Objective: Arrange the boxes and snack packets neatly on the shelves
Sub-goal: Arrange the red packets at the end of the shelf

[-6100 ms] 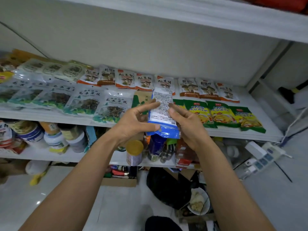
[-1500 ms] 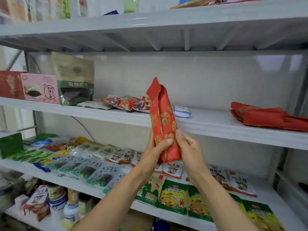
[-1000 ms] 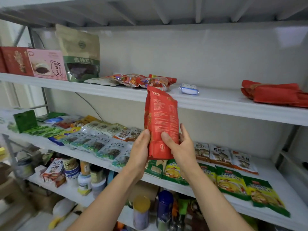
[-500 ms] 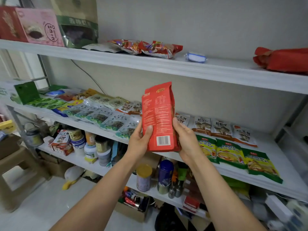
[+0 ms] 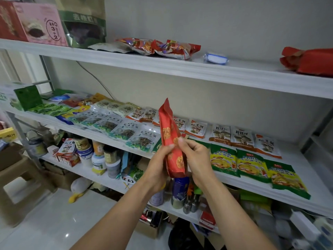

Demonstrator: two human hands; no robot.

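Turned since the last look, the red packet (image 5: 170,139) now stands edge-on, its barcoded back no longer facing us.
Left hand (image 5: 156,165) and right hand (image 5: 197,159) both grip its lower half, so it stands upright between them in front of the middle shelf (image 5: 310,170). This looks like orienting it before placing; next it needs a free spot, perhaps beside the red bags (image 5: 310,61) above.

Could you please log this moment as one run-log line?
left hand: grips red packet | right hand: grips it | packet: roughly upright, not shelved
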